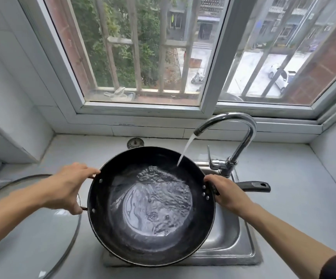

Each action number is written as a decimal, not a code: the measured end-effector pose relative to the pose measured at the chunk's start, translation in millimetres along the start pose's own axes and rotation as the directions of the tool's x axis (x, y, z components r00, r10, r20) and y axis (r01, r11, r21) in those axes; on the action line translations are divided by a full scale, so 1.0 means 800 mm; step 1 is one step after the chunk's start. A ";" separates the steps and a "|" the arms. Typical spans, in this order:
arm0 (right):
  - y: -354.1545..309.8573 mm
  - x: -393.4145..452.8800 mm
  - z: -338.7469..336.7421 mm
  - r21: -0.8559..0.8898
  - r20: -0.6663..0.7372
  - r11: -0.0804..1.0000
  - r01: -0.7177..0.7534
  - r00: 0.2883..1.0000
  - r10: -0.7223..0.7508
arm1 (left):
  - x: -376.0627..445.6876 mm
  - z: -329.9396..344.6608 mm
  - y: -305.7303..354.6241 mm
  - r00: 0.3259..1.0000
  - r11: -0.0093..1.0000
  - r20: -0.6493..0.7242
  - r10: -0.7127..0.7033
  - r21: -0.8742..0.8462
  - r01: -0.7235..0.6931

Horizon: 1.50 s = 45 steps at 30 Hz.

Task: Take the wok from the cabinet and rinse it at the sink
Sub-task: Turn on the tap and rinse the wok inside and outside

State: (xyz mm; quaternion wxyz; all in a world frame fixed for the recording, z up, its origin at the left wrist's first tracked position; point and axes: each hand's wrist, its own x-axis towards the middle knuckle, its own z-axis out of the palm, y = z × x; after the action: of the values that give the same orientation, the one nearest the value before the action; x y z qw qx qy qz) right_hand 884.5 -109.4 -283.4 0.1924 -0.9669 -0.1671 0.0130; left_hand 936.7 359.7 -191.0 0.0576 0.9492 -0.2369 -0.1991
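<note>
Both hands grasp the round black metal wok [151, 206] over the steel sink [229, 238]: left hand [66, 187] at nine o'clock, right hand [226, 193] at three (water [185, 151] streaming in from the chrome faucet [241, 141]).

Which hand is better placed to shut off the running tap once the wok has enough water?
Right. The right hand grips the black round wok by its long handle, just below the chrome tap's lever. The left hand holds the far-side loop handle, across the wok.
</note>
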 end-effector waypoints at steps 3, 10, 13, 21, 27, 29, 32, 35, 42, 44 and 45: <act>0.004 -0.011 -0.009 -0.005 0.025 1.000 -0.024 0.999 0.024 | 0.004 0.010 0.006 0.999 0.998 0.024 0.029 -0.058 -0.028; 0.007 -0.037 -0.039 -0.051 0.012 0.996 -0.078 0.997 0.079 | 0.016 0.027 0.021 0.994 0.995 0.089 0.071 -0.071 -0.065; 0.010 -0.043 -0.053 -0.084 0.003 0.994 -0.071 0.997 0.072 | 0.020 0.029 0.028 0.989 0.991 0.123 0.088 -0.112 -0.074; 0.003 -0.056 -0.100 -0.207 -0.026 0.978 -0.037 0.999 0.032 | 0.034 0.049 0.040 0.977 0.960 0.164 0.136 -0.267 -0.088; -0.001 -0.060 -0.128 -0.315 -0.056 0.949 -0.013 0.998 -0.005 | 0.047 0.060 0.053 0.965 0.947 0.204 0.163 -0.305 -0.096; 0.000 -0.062 -0.136 -0.345 -0.068 0.938 -0.023 0.998 0.000 | 0.056 0.066 0.053 0.968 0.954 0.195 0.158 -0.285 -0.099; -0.001 -0.065 -0.146 -0.364 -0.087 0.930 -0.044 0.996 0.013 | 0.073 0.086 0.041 0.971 0.952 0.166 0.170 -0.281 -0.118; -0.001 -0.071 -0.152 -0.378 -0.107 0.923 -0.068 0.994 0.030 | 0.087 0.094 0.048 0.977 0.950 0.125 0.175 -0.282 -0.134; -0.009 -0.095 -0.155 -0.409 -0.143 0.909 -0.077 0.989 0.019 | 0.111 0.102 0.071 0.980 0.961 0.005 0.201 -0.196 -0.196; -0.008 -0.100 -0.154 -0.399 -0.142 0.914 -0.076 0.990 0.021 | 0.115 0.104 0.074 0.976 0.959 -0.065 0.210 -0.183 -0.218; -0.006 -0.102 -0.153 -0.391 -0.138 0.917 -0.078 0.990 0.025 | 0.116 0.103 0.075 0.971 0.958 -0.097 0.217 -0.172 -0.231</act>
State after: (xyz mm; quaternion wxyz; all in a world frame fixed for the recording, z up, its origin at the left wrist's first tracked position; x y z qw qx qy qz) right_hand 817.0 -176.8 -171.5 0.0033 -0.9886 -0.1279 -0.0788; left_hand 952.7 261.4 -286.3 0.1752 0.9140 -0.3212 -0.1753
